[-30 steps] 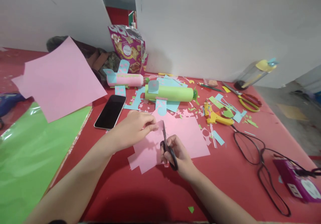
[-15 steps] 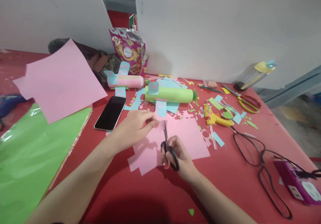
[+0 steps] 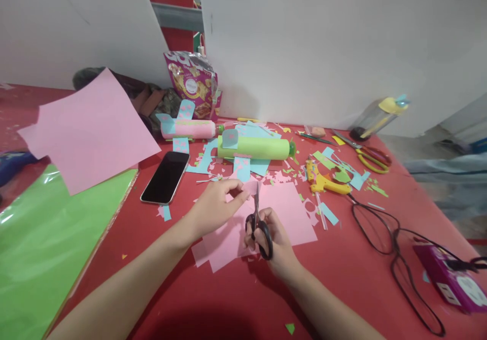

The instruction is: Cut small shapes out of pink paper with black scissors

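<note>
My left hand (image 3: 218, 203) pinches a small piece of pink paper (image 3: 251, 187) between thumb and fingers. Black-handled scissors (image 3: 262, 228) sit in my right hand (image 3: 277, 241), fingers through the loops, blades pointing away from me and touching the right side of that piece. Under both hands lie larger pink sheets (image 3: 292, 213) with cut, stepped edges. Just beyond is a green paper-covered tube (image 3: 262, 148) with blue fins and a green bottle neck. A smaller pink tube (image 3: 194, 129) with blue fins lies behind it to the left.
A phone (image 3: 165, 177) lies left of my hands, beside pink sheets (image 3: 95, 132) and a green sheet (image 3: 34, 248). To the right are a yellow glue gun (image 3: 323, 181) with its cord, a purple power strip (image 3: 449, 279), larger scissors (image 3: 375, 158) and a clear bottle (image 3: 375, 119). Paper scraps litter the middle.
Both hands have shifted slightly right relative to the table, with the pink piece and scissors. The scissor blades now stand at the piece's right side. The camera view has tilted slightly.
</note>
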